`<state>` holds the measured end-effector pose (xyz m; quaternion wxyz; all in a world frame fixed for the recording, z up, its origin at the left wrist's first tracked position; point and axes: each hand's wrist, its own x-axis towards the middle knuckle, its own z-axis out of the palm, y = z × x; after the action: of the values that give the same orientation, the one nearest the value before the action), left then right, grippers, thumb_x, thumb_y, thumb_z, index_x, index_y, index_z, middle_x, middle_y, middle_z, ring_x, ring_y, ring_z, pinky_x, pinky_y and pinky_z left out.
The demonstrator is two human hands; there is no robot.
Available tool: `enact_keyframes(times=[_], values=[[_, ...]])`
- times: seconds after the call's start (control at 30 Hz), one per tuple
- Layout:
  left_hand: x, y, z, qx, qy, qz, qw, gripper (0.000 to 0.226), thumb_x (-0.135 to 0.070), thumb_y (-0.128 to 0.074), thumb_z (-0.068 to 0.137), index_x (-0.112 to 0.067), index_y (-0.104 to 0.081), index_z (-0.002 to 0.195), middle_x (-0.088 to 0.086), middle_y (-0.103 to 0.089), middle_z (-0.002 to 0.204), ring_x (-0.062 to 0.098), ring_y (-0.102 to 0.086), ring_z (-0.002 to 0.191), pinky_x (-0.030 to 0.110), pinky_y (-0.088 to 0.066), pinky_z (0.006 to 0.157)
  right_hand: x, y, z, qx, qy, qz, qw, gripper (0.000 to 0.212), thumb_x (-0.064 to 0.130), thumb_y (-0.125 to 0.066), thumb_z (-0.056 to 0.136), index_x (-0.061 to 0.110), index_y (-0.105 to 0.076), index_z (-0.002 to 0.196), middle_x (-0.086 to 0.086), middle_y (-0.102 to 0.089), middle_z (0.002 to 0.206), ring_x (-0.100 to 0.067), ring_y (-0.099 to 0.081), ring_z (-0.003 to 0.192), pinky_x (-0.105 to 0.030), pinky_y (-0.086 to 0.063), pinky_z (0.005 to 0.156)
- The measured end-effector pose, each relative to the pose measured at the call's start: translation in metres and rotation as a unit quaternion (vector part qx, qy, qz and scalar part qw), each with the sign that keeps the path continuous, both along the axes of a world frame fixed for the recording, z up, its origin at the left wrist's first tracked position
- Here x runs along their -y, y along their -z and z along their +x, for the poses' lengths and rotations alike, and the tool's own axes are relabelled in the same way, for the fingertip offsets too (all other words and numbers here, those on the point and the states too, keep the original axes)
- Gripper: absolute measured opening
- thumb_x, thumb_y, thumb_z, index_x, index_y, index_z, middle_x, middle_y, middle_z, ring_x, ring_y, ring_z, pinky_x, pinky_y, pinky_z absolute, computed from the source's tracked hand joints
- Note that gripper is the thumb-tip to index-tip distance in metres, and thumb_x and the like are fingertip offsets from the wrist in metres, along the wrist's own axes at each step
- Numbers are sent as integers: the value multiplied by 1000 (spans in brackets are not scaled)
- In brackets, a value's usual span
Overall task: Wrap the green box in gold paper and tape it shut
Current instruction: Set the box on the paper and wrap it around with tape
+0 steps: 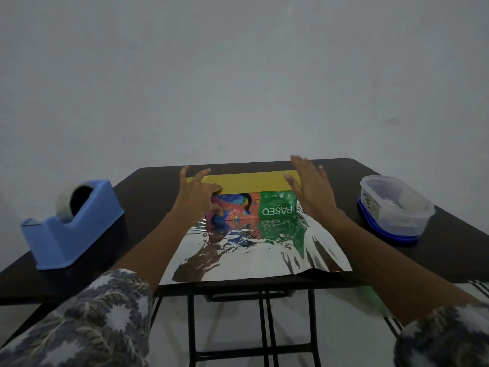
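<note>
Where the wrapping turns up along its far side, the flat, printed green box (270,207) lies at the middle of the dark rectangular table (344,168). It rests on a thin, crinkled sheet of silver-backed gold paper (246,181), whose gold face shows along the box's 12 o'clock edge.

The left grip (197,197) pinches that flap's edge at the box's 10 o'clock corner, with two fingers lifted clear. The right grip (311,189) is spread flat with straight fingers over the box's 2 o'clock end and holds nothing; whether it touches, I cannot tell.

The box looks light and rather soft-sided, so it would probably slide on the slick foil unless pressed from above. The paper seems flimsy and quick to crease or tear, so it is best taken by its edges near the corners and pulled evenly.

A blue plastic tape dispenser (71,226) with its roll sits at 9 o'clock, and a clear plastic tub (394,207) on a blue lid sits at 3 o'clock. Both stand apart from the sheet, and nothing appears to block the fold.
</note>
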<state>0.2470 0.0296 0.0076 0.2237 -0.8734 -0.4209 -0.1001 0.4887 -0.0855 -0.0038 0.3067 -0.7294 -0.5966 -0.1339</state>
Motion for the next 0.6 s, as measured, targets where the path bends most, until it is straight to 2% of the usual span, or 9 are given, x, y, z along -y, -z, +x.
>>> enact_keyframes(times=[0.1,0.2,0.3,0.37,0.47,0.6], values=[[0,1,-2,20,7,-2,1000,63,-64,-60,75,-34,-53,131,5,-26,154,13,-12,145,50,5,113,-22,-12,-39,86,-84,-66,991,90,64,7,74,19,-4,151,1,-5,158,-13,-2,146,-35,5,115],[1,2,-3,36,12,-3,999,60,-60,-62,75,-33,-55,128,7,-25,155,12,-13,144,50,5,113,-47,-4,-64,171,-105,-129,971,95,66,12,67,21,5,150,3,5,159,-11,5,146,-39,7,116],[1,4,-3,36,8,-12,999,61,-61,-60,77,-33,-54,130,7,-22,156,14,-12,145,52,6,113,-60,5,-68,238,-89,-176,951,75,63,-6,87,23,3,151,3,4,159,-13,3,146,-45,4,116],[1,5,-2,35,1,-13,999,60,-62,-59,78,-34,-53,130,6,-21,156,14,-12,145,52,5,113,-62,6,-69,251,-79,-188,946,64,54,-20,96,25,-3,151,3,-5,159,-15,-5,146,-47,-1,116],[0,7,-2,42,-3,-11,999,59,-61,-59,78,-34,-53,130,6,-21,156,13,-12,144,52,5,113,-62,5,-71,245,-75,-188,948,58,50,-26,98,28,-11,150,6,-16,157,-15,-17,144,-46,-9,116],[0,8,-3,50,-1,-14,999,59,-60,-60,78,-34,-52,130,7,-22,156,14,-14,144,52,5,113,-62,5,-74,227,-72,-186,953,58,48,-30,98,27,-14,150,5,-17,157,-16,-19,144,-43,-12,115]])
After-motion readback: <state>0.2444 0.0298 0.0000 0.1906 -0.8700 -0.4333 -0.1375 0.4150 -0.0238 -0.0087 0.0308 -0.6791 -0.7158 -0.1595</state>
